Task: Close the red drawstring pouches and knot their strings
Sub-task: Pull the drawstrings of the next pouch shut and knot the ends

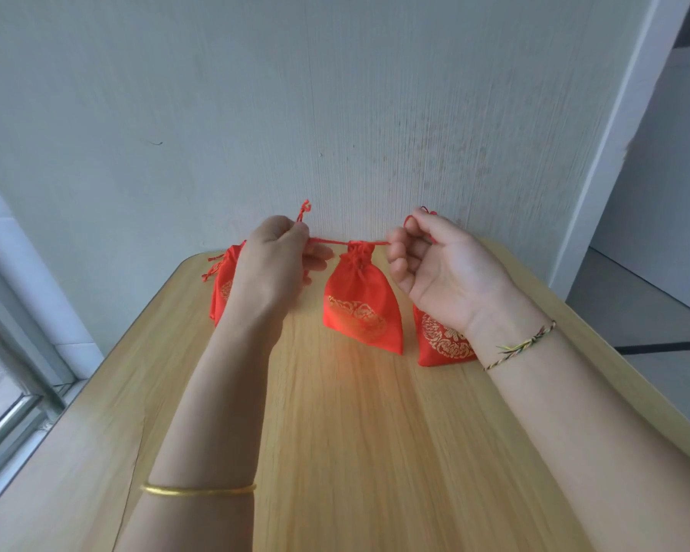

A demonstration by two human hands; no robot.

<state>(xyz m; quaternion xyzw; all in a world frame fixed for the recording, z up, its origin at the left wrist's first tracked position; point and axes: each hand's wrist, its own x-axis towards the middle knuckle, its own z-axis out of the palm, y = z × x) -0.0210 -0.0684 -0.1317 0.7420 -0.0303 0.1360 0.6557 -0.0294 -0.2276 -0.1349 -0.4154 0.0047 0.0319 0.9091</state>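
Centre of frame: the central pouch [359,308], red with a gold motif, hangs upright with its mouth gathered shut. Its drawstring [327,241] is stretched level to either side. The left hand [279,256] pinches one run of the string between thumb and curled fingers, and a knotted end stands up above the knuckles. The right hand [435,264], palm toward the camera with its fingers curled, holds the other run, with a red loop showing above the forefinger. Whether the pouch base touches the surface cannot be told. A left pouch [224,288] lies behind the left hand and is largely hidden by it. A right pouch [443,340] lies behind the right wrist, with only its lower part showing. All three are at the far end of a light wood-grain table [335,452], set against a pale, faintly streaked wall [335,93]. A window [13,392] runs along the lower left edge of the frame. The left forearm bears a gold bangle [198,490], and the right wrist bears a braided bracelet [522,344].
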